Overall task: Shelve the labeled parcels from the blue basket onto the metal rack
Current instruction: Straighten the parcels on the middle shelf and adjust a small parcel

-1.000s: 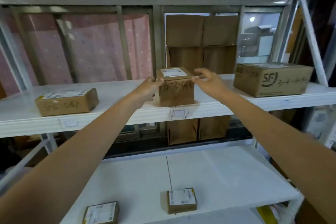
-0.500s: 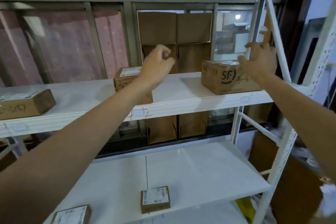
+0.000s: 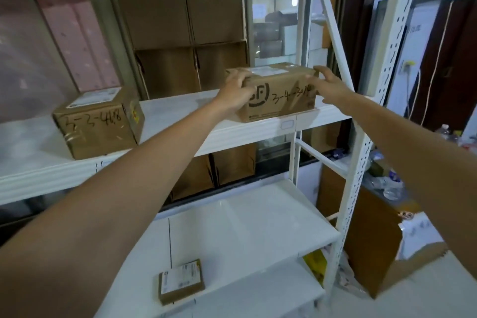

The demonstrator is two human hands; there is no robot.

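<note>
A brown parcel [image 3: 280,95] with a black logo and handwritten "3-4-30.." sits at the right end of the upper shelf [image 3: 180,116] of the white metal rack. My left hand [image 3: 236,91] grips its left end and my right hand [image 3: 329,86] presses its right end. A squarer parcel [image 3: 99,124] marked "3-3-41.8" stands further left on the same shelf. A small labeled parcel [image 3: 181,281] lies on the lower shelf [image 3: 245,227]. The blue basket is out of view.
The rack's perforated upright [image 3: 361,152] and a diagonal brace [image 3: 333,26] stand just right of the held parcel. Stacked brown cartons [image 3: 185,41] fill the space behind the rack. Flattened cardboard [image 3: 371,240] and clutter lie on the floor at right.
My view has swung right. Both hands left the squarer parcel in the shelf's middle and moved right to the logo parcel, which they now hold at its two ends.
</note>
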